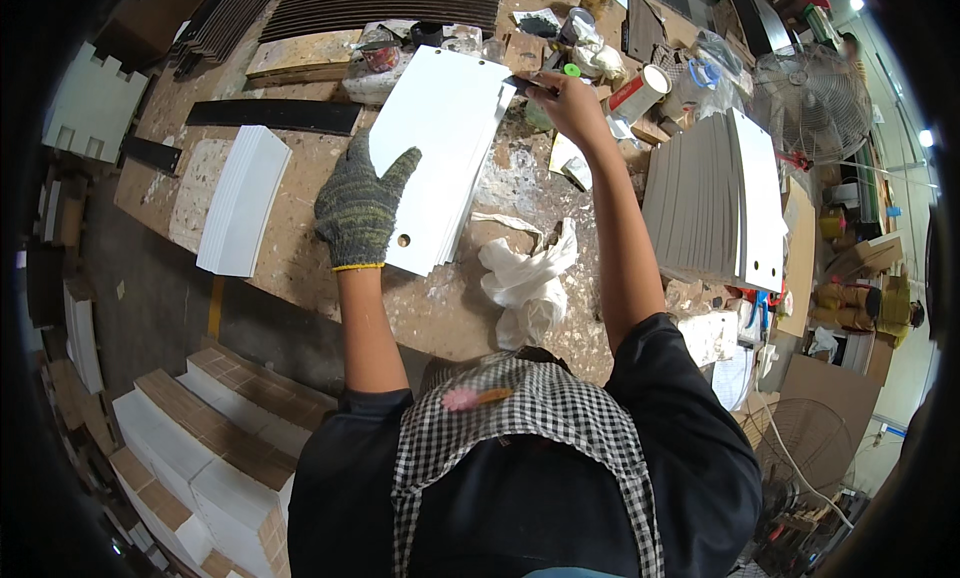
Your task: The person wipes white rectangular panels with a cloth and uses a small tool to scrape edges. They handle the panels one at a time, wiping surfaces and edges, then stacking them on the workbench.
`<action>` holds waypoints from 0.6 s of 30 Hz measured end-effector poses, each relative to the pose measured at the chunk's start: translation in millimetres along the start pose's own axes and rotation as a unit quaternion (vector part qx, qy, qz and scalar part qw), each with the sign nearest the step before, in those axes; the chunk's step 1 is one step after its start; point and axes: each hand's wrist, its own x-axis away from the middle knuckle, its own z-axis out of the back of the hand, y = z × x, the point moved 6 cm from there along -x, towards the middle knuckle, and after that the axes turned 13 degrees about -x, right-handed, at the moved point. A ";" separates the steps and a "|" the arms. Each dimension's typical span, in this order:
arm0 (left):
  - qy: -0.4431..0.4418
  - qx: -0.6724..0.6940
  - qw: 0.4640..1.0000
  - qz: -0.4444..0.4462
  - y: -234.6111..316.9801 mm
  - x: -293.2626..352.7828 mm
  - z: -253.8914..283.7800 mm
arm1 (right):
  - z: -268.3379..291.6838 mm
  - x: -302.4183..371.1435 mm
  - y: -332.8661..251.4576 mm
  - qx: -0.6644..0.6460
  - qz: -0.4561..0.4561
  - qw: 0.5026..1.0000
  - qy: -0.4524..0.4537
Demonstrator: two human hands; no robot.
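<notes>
My left hand (pixel 362 206), in a dark grey-green knitted glove with a yellow cuff, lies over the left edge of a white panel (pixel 440 118) with its thumb spread. The panel tops a slightly fanned stack of similar ones on the workbench and has a round hole near its lower end. At the panel's far right corner, my bare right hand (pixel 575 108) is closed on a small dark flat tool (pixel 520 82), perhaps a scraper, whose tip meets the edge. A crumpled white cloth (pixel 530 278) lies on the bench between my forearms.
Another white panel stack (pixel 243 200) lies left, near a black strip (pixel 272 116). Many panels stand on edge (pixel 705 198) at right. Tins, rags and a red-and-white can (pixel 640 93) crowd the far side, beside a fan (pixel 812 103). White boards (pixel 215 468) are piled on the floor.
</notes>
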 end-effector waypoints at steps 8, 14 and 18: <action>0.000 -0.004 1.000 -0.008 0.3 0.2 0.1 | 4.6 3.8 -10.3 0.028 -0.048 0.998 -0.012; 0.000 -0.003 1.000 -0.008 0.2 1.2 1.5 | 4.3 6.2 -4.7 -0.004 -0.024 1.000 -0.018; -0.008 0.001 1.000 -0.004 0.7 1.3 3.2 | -2.0 6.6 -0.1 -0.001 -0.024 0.999 -0.023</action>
